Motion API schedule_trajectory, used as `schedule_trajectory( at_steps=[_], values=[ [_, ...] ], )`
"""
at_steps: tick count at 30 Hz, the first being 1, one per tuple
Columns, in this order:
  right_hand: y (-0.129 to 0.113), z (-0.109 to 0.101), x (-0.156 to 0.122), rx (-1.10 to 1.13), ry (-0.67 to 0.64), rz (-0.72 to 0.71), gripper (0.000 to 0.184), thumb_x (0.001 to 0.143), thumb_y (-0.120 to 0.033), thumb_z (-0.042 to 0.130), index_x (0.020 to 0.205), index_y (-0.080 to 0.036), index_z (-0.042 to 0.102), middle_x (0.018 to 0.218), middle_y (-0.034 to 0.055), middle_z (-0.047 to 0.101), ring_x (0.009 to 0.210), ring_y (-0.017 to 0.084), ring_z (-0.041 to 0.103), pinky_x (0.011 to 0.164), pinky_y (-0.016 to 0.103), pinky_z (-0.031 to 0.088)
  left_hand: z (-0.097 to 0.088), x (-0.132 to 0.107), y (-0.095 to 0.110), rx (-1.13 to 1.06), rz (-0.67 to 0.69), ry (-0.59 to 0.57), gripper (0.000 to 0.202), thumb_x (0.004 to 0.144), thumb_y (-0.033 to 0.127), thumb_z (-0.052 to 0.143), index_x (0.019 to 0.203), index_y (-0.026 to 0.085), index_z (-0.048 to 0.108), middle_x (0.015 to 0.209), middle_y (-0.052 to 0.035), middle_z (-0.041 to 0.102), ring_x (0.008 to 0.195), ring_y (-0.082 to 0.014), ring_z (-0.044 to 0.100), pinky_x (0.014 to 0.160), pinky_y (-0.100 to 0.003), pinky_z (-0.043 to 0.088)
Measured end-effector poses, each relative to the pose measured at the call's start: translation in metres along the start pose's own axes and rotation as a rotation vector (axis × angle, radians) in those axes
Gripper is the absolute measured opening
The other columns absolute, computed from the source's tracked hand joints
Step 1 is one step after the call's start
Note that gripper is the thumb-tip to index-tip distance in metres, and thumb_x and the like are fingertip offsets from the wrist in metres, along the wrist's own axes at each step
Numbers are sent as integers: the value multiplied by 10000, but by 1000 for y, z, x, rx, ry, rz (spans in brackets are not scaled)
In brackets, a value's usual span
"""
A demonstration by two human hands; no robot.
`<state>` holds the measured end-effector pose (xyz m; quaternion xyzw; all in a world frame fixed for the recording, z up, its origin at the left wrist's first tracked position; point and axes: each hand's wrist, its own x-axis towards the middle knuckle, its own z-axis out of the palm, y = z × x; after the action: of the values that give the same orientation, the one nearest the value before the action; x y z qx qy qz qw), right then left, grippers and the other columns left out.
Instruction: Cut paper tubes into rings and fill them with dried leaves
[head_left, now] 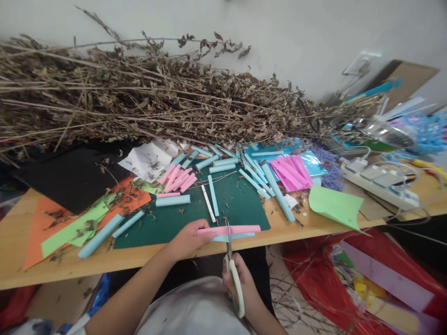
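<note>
My left hand [186,241] pinches the left end of a pink paper tube [244,229], with a light blue paper piece [240,236] lying along its lower side. In my right hand [242,277] is a pair of scissors [236,284] with white handles. Its blades cross the pink tube near its middle; whether they have cut into it I cannot tell. Behind my hands, a white paper strip [208,204] and a thin blue tube [213,195] lie on the green cutting mat [240,200]. Short pink tubes [179,179] and a thicker blue tube [173,200] are farther left.
Dried plant stalks [174,97] fill the back of the wooden table [139,253]. Pink paper sheets [291,172], a green sheet [335,204] and a power strip [380,184] lie to the right. Black paper [73,177] is at left. A red bag [307,274] stands below the edge.
</note>
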<state>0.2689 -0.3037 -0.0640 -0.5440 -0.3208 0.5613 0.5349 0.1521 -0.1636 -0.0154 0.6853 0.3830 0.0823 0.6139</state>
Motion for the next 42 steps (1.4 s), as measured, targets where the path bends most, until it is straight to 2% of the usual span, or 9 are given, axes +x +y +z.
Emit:
schedule_trajectory(
  at_steps=[7, 17, 23, 28, 32, 35, 39, 42],
  values=[
    [-8, 3, -1, 13, -65, -38, 464, 648, -662, 423, 723, -209, 359, 572, -47, 387, 468, 72, 306, 423, 207, 225, -1, -1, -1, 27, 15, -23, 305, 700, 426, 477, 624, 156, 357, 519, 66, 326, 477, -57, 279, 431, -169, 211],
    [10, 4, -1, 79, 31, 12, 401, 662, -564, 511, 672, -206, 329, 509, -82, 344, 407, 48, 283, 380, 179, 212, 4, -2, -6, -104, -3, -64, 316, 696, 434, 485, 628, 168, 330, 460, 81, 315, 420, -46, 245, 382, -162, 171],
    [5, 5, -1, 80, -3, 0, 469, 623, -646, 472, 684, -200, 344, 518, -78, 352, 413, 44, 279, 383, 174, 221, 2, -3, -7, -105, 6, -66, 317, 700, 431, 488, 628, 164, 335, 462, 83, 306, 425, -44, 239, 388, -162, 171],
    [0, 3, 4, 79, -39, -1, 476, 618, -653, 470, 731, -204, 361, 539, -68, 381, 409, 48, 297, 375, 178, 227, 1, 0, -8, -29, 13, -32, 313, 705, 416, 487, 607, 157, 340, 466, 77, 331, 434, -45, 259, 399, -159, 185],
    [-4, 1, 7, 66, -14, -15, 444, 630, -617, 499, 700, -198, 371, 511, -76, 370, 419, 48, 308, 392, 176, 243, 0, 1, -10, -108, -8, -76, 318, 710, 429, 480, 617, 162, 334, 455, 78, 344, 411, -42, 251, 389, -165, 169],
    [-2, 2, 9, 58, 46, 30, 432, 615, -591, 536, 660, -199, 360, 469, -94, 350, 368, 33, 281, 351, 157, 230, -1, 1, -10, -165, -7, -110, 323, 707, 435, 486, 620, 160, 343, 459, 76, 342, 411, -40, 243, 389, -168, 160],
    [4, 3, 13, 79, 110, 48, 426, 608, -583, 544, 633, -204, 350, 401, -107, 341, 310, 30, 267, 305, 147, 219, -1, 1, -8, -134, -6, -93, 315, 687, 418, 521, 611, 146, 381, 481, 73, 333, 426, -38, 247, 396, -164, 167],
    [9, -1, 17, 131, 113, 5, 421, 605, -565, 561, 638, -199, 356, 392, -106, 355, 300, 28, 286, 302, 140, 224, -3, 2, -8, -214, -35, -63, 301, 705, 419, 503, 631, 152, 386, 459, 76, 350, 393, -36, 254, 383, -165, 169]
  ],
)
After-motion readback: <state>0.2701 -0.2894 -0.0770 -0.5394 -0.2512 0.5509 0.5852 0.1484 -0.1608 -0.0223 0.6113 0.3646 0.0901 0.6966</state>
